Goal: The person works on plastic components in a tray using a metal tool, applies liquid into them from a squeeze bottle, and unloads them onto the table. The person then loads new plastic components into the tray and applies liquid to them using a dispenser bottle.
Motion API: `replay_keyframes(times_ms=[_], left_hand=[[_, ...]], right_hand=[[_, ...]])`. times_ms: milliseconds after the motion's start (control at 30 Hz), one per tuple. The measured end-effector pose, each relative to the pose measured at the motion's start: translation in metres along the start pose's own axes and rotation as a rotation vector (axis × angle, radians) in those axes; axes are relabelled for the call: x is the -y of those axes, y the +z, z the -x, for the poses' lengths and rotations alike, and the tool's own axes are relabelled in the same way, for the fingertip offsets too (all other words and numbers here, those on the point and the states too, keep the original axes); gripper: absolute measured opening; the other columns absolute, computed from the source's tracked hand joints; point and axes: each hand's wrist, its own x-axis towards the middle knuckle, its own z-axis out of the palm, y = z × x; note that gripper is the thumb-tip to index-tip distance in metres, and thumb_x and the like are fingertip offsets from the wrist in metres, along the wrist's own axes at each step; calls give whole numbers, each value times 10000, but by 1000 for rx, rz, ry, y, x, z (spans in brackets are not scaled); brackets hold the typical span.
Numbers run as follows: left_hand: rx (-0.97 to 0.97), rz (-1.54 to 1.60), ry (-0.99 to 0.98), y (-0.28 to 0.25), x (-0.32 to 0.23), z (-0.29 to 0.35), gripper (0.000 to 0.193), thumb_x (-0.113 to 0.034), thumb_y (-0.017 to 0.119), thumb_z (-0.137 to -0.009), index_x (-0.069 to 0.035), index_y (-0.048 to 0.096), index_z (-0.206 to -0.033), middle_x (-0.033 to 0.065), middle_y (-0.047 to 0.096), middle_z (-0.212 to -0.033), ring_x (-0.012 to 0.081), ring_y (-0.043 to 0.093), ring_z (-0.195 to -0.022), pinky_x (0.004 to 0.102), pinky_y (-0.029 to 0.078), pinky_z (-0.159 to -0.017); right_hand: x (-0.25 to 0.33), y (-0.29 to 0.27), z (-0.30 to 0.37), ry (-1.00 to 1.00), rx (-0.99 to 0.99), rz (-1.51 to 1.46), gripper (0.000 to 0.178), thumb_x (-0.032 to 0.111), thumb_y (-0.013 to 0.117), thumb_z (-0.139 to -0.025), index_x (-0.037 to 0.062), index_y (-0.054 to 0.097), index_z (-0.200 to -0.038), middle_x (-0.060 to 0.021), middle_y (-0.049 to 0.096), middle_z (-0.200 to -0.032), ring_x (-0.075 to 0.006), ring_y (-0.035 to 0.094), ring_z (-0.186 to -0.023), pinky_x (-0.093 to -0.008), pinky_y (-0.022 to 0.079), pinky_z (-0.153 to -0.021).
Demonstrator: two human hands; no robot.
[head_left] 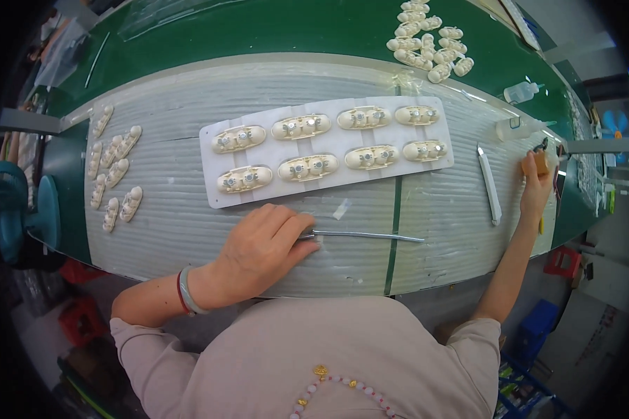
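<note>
No labels, signs or screens showed on the bench [189, 230]. The only packaging was a white rectangular tray [328, 148], lying slightly tilted across the middle of the bench's ribbed white sheet, with eight cream oval parts [304, 126] seated in two rows of four. Two small clear squeeze bottles [523, 91] lay at the far right, one on the green surface, the other at the sheet's edge. Whether they carried labels could not be told.

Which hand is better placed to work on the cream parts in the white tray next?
Probably the left hand: it rests on the metal rod just below the white tray. The right hand is stretched far right, gripping a small brown object.
</note>
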Motion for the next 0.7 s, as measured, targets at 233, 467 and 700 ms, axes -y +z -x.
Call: replay_keyframes(times_ms=[233,467,700], left_hand=[[61,-25,116,3,8,-2,122,-36,650,-701,-33,556,-778,65,474,-738,209,499,-678,317,432,-600],[-19,12,101,11,12,4,121,-31,621,-641,-28,523,-712,64,437,-710,205,473,-650,309,428,-542],[-56,131,171,16,18,13,132,-59,600,-643,-15,499,-718,78,437,-711,206,482,-669,318,434,-564]], right_hand=[[102,35,68,-226,62,-333,526,286,597,-898,14,380,-1293,-119,535,-1085,-124,545,-849,-225,458,-669],[144,125,104,106,580,-744,752,480,609,-838,-43,329,-1301,-68,440,-800,-39,334,-450,-156,276,-349],[182,203,103,326,830,-790,639,489,462,-902,-37,396,-1259,-107,486,-782,-38,309,-437,-160,254,-366]])
